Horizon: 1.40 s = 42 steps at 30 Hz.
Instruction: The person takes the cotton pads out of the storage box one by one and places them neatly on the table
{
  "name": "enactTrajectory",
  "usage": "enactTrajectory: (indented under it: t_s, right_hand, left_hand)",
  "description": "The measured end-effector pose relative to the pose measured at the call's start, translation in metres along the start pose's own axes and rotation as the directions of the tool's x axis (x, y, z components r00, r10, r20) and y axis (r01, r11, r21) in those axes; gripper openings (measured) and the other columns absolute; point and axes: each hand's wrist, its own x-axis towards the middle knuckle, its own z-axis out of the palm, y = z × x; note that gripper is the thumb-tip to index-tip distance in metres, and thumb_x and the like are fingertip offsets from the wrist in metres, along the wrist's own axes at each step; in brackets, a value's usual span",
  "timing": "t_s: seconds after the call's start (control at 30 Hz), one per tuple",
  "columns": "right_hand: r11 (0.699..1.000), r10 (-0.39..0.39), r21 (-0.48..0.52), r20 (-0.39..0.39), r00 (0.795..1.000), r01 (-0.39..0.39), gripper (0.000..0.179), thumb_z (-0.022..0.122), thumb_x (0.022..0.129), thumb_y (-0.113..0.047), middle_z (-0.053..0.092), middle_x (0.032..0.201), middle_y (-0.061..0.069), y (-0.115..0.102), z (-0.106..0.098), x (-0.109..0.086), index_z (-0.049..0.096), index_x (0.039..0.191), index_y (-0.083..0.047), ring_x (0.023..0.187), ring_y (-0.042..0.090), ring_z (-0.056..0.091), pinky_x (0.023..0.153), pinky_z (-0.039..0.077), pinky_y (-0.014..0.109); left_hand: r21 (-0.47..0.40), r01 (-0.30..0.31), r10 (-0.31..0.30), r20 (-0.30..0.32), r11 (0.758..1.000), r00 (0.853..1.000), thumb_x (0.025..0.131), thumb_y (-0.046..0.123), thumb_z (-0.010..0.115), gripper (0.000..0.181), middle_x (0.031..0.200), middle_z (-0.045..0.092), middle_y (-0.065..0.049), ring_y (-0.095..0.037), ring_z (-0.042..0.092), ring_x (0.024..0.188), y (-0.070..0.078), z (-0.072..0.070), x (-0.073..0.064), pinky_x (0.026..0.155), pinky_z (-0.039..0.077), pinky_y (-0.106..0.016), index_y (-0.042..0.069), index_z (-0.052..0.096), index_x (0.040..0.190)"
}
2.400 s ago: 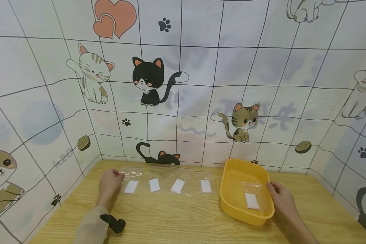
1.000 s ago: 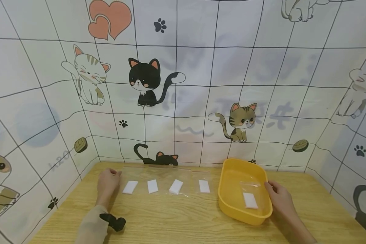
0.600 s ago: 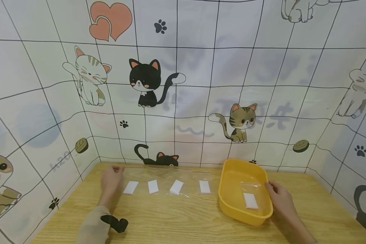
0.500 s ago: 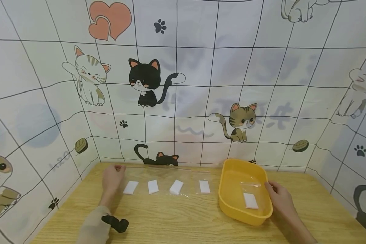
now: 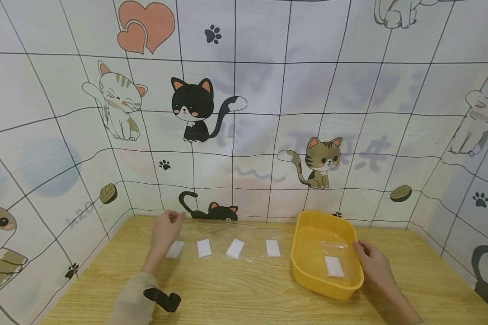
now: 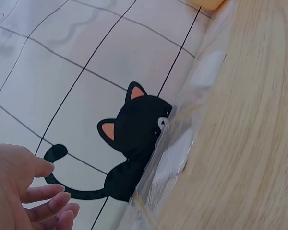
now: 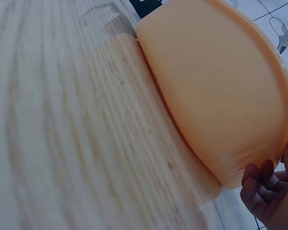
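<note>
My left hand (image 5: 164, 232) hovers over the leftmost of several clear zip bags, partly covering the white rectangular piece (image 5: 176, 249) in it. In the left wrist view, that hand's fingers (image 6: 45, 191) are loosely bent, apart from the bags, with nothing between them. Other white pieces lie in bags to the right, one at the middle (image 5: 235, 248) and one at the row's end (image 5: 273, 248). My right hand (image 5: 374, 259) holds the right rim of a yellow plastic basin (image 5: 323, 289), thumb on the edge, fingers against its outer wall. A bagged white piece (image 5: 334, 266) lies inside the basin.
The wood-grain table (image 5: 227, 293) meets a cat-printed cloth wall (image 5: 260, 108) just behind the bags and basin. Cloth also rises at both sides. A black strap-like device (image 5: 162, 299) sits on my left wrist.
My left hand has moved right and slightly up from the left end of the bag row, now over the leftmost bag. The right hand, basin and bagged pieces have stayed in place.
</note>
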Motion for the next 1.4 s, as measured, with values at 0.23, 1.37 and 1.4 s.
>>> enactTrajectory:
  t_s: [0.23,1.37,1.4]
  right_hand:
    - [0.999,-0.019,-0.03,-0.006,1.0,0.019,0.065,0.037,0.109,-0.039,0.056,0.13,0.035,0.001,0.0,0.0,0.041,0.142,0.017,0.113,0.04,0.059,0.074,0.048,0.018]
    - [1.0,-0.008,0.015,0.001,1.0,0.008,0.068,0.037,0.109,-0.04,0.053,0.133,0.037,0.0,0.001,-0.002,0.036,0.144,0.018,0.115,0.038,0.058,0.076,0.05,0.019]
    - [0.999,-0.001,0.032,0.01,1.0,0.001,0.069,0.037,0.109,-0.041,0.052,0.134,0.037,0.0,0.001,-0.002,0.035,0.145,0.018,0.115,0.039,0.057,0.076,0.051,0.019]
  left_hand:
    - [-0.035,-0.05,0.052,0.03,0.998,0.998,0.101,0.029,0.06,0.035,0.097,0.066,-0.018,-0.031,0.061,0.09,0.016,0.011,-0.007,0.076,0.049,-0.041,-0.004,0.066,0.106]
    - [-0.209,-0.257,0.284,0.109,0.944,0.953,0.099,0.023,0.064,0.021,0.088,0.069,-0.005,-0.021,0.064,0.083,0.082,0.056,-0.044,0.077,0.053,-0.039,0.003,0.069,0.098]
    - [-0.217,-0.261,0.289,0.109,0.941,0.951,0.099,0.023,0.064,0.02,0.088,0.069,-0.005,-0.02,0.065,0.083,0.084,0.057,-0.045,0.077,0.053,-0.039,0.003,0.069,0.098]
